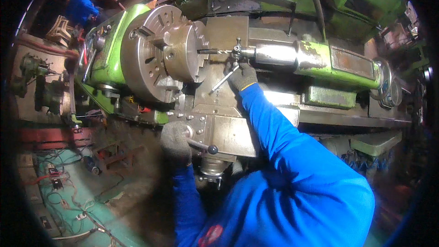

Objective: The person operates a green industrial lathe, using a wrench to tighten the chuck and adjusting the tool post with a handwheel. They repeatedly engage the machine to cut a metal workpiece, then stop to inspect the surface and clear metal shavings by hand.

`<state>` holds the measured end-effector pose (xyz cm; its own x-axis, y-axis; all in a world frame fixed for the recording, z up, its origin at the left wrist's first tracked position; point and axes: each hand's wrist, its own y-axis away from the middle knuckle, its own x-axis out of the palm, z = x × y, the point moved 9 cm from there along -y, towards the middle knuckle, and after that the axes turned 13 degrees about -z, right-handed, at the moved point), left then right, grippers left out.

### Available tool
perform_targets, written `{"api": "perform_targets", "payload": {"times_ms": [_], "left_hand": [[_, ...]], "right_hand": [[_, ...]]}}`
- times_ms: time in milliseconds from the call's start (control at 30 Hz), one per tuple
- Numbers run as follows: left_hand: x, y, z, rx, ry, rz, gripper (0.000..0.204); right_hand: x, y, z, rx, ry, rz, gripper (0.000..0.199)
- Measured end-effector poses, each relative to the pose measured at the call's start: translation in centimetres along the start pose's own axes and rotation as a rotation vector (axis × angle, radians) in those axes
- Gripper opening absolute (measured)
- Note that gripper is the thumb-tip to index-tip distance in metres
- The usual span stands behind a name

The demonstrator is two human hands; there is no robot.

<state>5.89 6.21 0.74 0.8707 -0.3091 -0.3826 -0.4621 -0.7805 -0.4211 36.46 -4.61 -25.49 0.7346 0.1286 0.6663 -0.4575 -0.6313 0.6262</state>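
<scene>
The right hand (242, 76) in a grey glove is gripping a thin metal key (224, 79) just below the silver drill chuck (238, 52), while the left hand (176, 142) is squeezing a black-knobbed lever (203, 146).

The big round chuck (160, 55) sits on the left, the drill bit (219, 51) in the middle, the tailstock (320, 59) right.

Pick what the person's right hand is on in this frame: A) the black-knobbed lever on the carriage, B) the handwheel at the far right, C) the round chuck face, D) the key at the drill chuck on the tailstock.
D: the gloved right hand grips the key at the drill chuck, while the left hand rests by the black-knobbed lever.
</scene>
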Motion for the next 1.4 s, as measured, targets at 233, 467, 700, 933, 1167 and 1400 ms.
{"api": "perform_targets", "payload": {"times_ms": [233,467,700,933,1167,1400], "left_hand": [[0.1,-0.3,-1.3,0.097,0.026,0.012,0.016],[-0.1,-0.2,-1.4,0.117,0.021,-0.003,0.017],[0.2,-0.2,-1.8,0.033,0.029,0.0,0.017],[-0.1,0.0,0.4,-0.137,0.062,0.009,0.018],[0.0,-0.1,0.0,0.014,-0.052,0.034,0.018],[-0.6,0.4,0.8,0.128,-0.147,0.063,0.017]], "right_hand": [[-0.3,1.8,0.8,-0.405,0.588,0.071,0.016],[-0.2,2.3,-0.2,-0.078,0.246,0.042,0.017],[1.9,4.2,1.8,-0.73,1.594,0.033,0.034],[5.3,6.9,-1.1,-1.297,2.838,0.029,0.055],[6.2,7.4,-0.5,-1.119,2.745,-0.227,0.076],[7.8,9.4,-1.3,-1.094,2.672,-0.189,0.079]]}}
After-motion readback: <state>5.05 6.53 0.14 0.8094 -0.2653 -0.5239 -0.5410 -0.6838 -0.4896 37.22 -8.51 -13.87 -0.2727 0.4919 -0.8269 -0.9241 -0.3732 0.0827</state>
